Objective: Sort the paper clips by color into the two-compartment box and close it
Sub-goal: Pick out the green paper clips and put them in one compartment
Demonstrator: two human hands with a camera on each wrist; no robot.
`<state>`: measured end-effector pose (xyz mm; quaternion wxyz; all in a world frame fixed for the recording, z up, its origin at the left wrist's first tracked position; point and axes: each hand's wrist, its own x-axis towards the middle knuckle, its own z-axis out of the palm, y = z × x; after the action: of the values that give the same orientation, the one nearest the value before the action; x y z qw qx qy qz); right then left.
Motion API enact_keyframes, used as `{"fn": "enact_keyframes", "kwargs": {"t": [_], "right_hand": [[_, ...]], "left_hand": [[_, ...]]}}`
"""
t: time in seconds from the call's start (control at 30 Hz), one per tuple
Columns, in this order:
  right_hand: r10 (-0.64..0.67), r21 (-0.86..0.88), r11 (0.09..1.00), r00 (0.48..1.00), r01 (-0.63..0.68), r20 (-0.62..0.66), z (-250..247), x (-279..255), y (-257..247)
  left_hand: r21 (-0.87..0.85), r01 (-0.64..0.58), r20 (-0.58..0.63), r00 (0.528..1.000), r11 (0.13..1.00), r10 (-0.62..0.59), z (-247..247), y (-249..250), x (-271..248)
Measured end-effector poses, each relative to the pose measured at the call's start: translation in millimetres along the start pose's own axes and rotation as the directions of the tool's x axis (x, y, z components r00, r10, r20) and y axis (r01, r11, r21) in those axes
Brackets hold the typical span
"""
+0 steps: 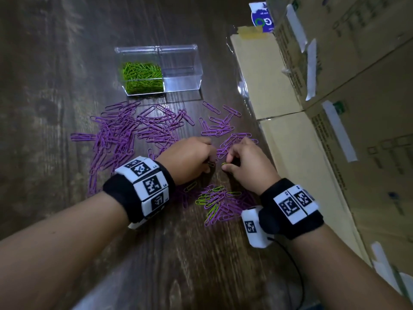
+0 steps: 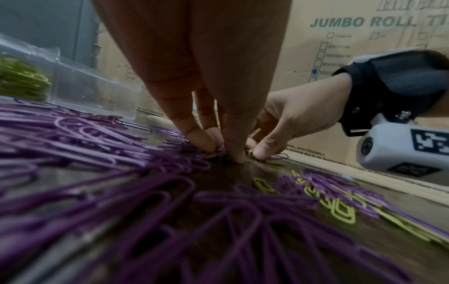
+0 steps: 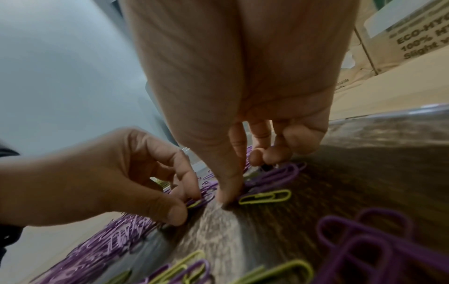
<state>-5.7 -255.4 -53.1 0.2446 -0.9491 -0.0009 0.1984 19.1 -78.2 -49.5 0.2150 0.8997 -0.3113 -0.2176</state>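
The right hand (image 1: 248, 163) is curling its fingers, pinching nothing. The green clip (image 3: 264, 197) is lying crosswise, just beside its thumb.

The box (image 1: 183, 85) is set far back on the table (image 1: 55, 63), with paper clips (image 1: 142, 77) held in its left compartment. A wide spread of clips (image 1: 125, 130) is laid before it, and a smaller heap (image 1: 220, 204) nearer, rightward. The left hand (image 1: 187, 159) and right hand (image 1: 245, 163) are placed between them. Cartons (image 1: 357, 86) are stacked along the right.

dim, even light | glare on table (image 3: 388, 130) | wrist views: near clips blurred | wide-angle edges bowed
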Motion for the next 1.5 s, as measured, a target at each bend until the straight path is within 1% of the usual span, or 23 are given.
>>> {"fn": "enact_keyframes", "kwargs": {"t": [0.1,0.17,0.27,0.33,0.43,0.57,0.67,0.73,0.77,0.8,0.83,0.9,0.93,0.97,1.0,1.03,1.1,1.13,1.17,1.2,1.27,1.37,1.5], "right_hand": [[-0.009,0.054,0.999,1.000,0.009,0.007,-1,-2,2],[-0.009,0.154,0.988,1.000,0.011,-0.016,-2,-2,8],[0.012,0.351,0.936,0.998,0.012,-0.068,-4,-6,16],[0.034,0.495,0.868,0.993,0.029,-0.117,-8,-9,19],[0.129,0.754,0.656,0.984,0.008,-0.123,-14,-12,22],[0.166,0.887,0.458,0.986,-0.059,-0.021,-18,-13,26],[0.172,0.938,0.316,0.981,-0.141,0.089,-22,-13,23],[0.180,0.957,0.208,0.969,-0.204,0.168,-26,-13,21],[0.185,0.954,0.198,0.965,-0.224,0.188,-28,-13,20],[0.197,0.938,0.261,0.964,-0.228,0.180,-29,-14,21],[0.209,0.889,0.403,0.968,-0.216,0.141,-28,-14,22],[0.164,0.637,0.759,0.986,-0.138,0.018,-24,-18,26],[0.106,0.489,0.869,0.994,-0.081,-0.023,-20,-20,28],[0.056,0.370,0.928,0.998,-0.038,-0.036,-16,-22,29],[0.021,0.266,0.964,0.999,-0.010,-0.036,-12,-24,31],[-0.004,0.178,0.984,0.999,0.011,-0.038,-9,-26,31],[-0.019,0.081,0.996,0.999,0.023,-0.049,-3,-28,34],[-0.016,0.064,0.998,0.998,0.020,-0.055,-1,-28,34],[-0.018,0.053,0.998,0.998,0.021,-0.061,0,-27,35],[-0.021,0.041,0.999,0.998,0.024,-0.064,0,-27,36],[-0.040,0.032,0.999,0.997,0.042,-0.068,-2,-26,36],[-0.030,0.109,0.993,0.993,0.043,-0.118,-9,-24,35],[0.049,0.214,0.977,0.960,0.012,-0.276,-17,-17,37]], "left_hand": [[0.080,-0.024,-0.005,1.000,0.996,0.024,-3,4,-1],[0.163,-0.040,-0.007,0.999,0.986,0.041,-3,6,-3],[0.157,-0.047,-0.113,0.991,0.986,0.065,-3,2,-7],[0.051,-0.032,-0.184,0.982,0.998,0.041,-2,-6,-10],[-0.288,0.059,-0.221,0.967,0.956,-0.126,-5,-13,-13],[-0.635,0.108,-0.188,0.939,0.765,-0.289,-9,-18,-18],[-0.866,0.090,-0.112,0.924,0.493,-0.366,-11,-21,-20],[-0.948,0.090,-0.040,0.917,0.305,-0.396,-14,-21,-20],[-0.964,0.098,-0.009,0.919,0.249,-0.395,-15,-20,-21],[-0.970,0.113,0.020,0.920,0.216,-0.390,-16,-20,-21],[-0.972,0.136,0.051,0.921,0.194,-0.387,-16,-20,-21],[-0.969,0.180,0.104,0.919,0.170,-0.380,-14,-19,-20],[-0.966,0.193,0.118,0.921,0.170,-0.372,-13,-18,-20],[-0.963,0.201,0.126,0.925,0.181,-0.357,-11,-16,-19],[-0.950,0.207,0.118,0.931,0.233,-0.347,-9,-14,-19],[-0.908,0.212,0.083,0.936,0.361,-0.341,-8,-12,-19],[-0.652,0.199,-0.019,0.960,0.732,-0.279,-2,-10,-21],[-0.465,0.187,-0.035,0.973,0.865,-0.229,-1,-10,-22],[-0.302,0.169,-0.025,0.982,0.938,-0.185,1,-10,-23],[-0.195,0.153,-0.005,0.988,0.969,-0.157,3,-12,-24],[-0.125,0.166,0.009,0.986,0.978,-0.166,4,-16,-24],[-0.132,0.198,-0.037,0.978,0.971,-0.204,4,-17,-24],[-0.194,0.187,-0.086,0.975,0.963,-0.207,4,-14,-27]]}}
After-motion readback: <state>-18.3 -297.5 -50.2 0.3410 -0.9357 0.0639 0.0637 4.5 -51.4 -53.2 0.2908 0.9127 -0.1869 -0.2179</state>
